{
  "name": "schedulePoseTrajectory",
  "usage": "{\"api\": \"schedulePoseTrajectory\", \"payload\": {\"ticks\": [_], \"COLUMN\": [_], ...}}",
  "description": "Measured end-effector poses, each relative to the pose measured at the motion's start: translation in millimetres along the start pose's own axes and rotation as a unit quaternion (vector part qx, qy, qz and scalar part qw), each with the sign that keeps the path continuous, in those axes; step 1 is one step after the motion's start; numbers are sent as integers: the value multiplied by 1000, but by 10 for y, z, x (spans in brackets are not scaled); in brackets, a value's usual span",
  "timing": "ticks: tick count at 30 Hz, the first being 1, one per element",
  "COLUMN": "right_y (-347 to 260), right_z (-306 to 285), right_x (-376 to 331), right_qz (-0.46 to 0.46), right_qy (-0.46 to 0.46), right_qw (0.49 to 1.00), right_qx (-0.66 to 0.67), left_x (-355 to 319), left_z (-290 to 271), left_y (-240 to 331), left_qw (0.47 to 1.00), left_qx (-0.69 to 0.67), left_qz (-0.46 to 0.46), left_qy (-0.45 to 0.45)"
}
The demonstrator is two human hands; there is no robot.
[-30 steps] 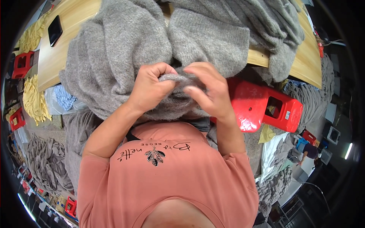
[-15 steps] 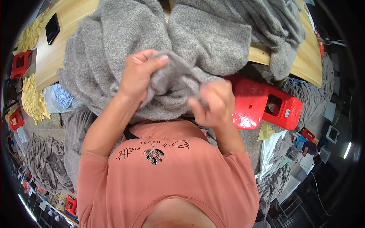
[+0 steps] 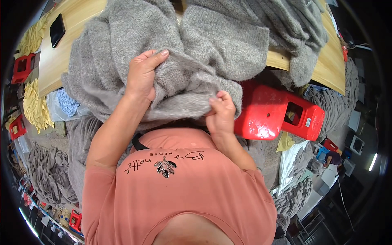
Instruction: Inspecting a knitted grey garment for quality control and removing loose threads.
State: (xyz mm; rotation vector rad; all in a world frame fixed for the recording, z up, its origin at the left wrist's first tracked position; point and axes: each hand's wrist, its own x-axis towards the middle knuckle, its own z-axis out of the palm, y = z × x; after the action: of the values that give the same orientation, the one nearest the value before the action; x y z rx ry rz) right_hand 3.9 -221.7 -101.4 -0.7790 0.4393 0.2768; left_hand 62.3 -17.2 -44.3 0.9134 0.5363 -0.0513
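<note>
Left hand (image 3: 143,77) lifted higher since earlier frame; right hand (image 3: 221,112) lower.
Both grips closed on fuzzy grey knitted sweater (image 3: 196,53) beside red plastic stool (image 3: 273,112); inspecting hem, next likely turning fabric.

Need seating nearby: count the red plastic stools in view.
4, maybe more hidden: big red stool beside right hand; upper-left stool; left-edge stool; lower-left stool.
</note>
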Motion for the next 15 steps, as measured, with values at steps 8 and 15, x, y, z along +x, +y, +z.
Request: {"api": "schedulePoseTrajectory", "payload": {"ticks": [8, 15], "right_y": [-375, -476], "right_z": [154, 118], "right_x": [-356, -247], "right_qz": [213, -85], "right_qy": [-155, -99], "right_qw": [964, 890], "right_qx": [31, -438], "left_x": [-13, -101], "left_z": [-11, -42], "left_y": [116, 280], "left_qw": [998, 996], "left_qx": [-67, -81], "left_qz": [-6, 16], "left_qy": [14, 41]}}
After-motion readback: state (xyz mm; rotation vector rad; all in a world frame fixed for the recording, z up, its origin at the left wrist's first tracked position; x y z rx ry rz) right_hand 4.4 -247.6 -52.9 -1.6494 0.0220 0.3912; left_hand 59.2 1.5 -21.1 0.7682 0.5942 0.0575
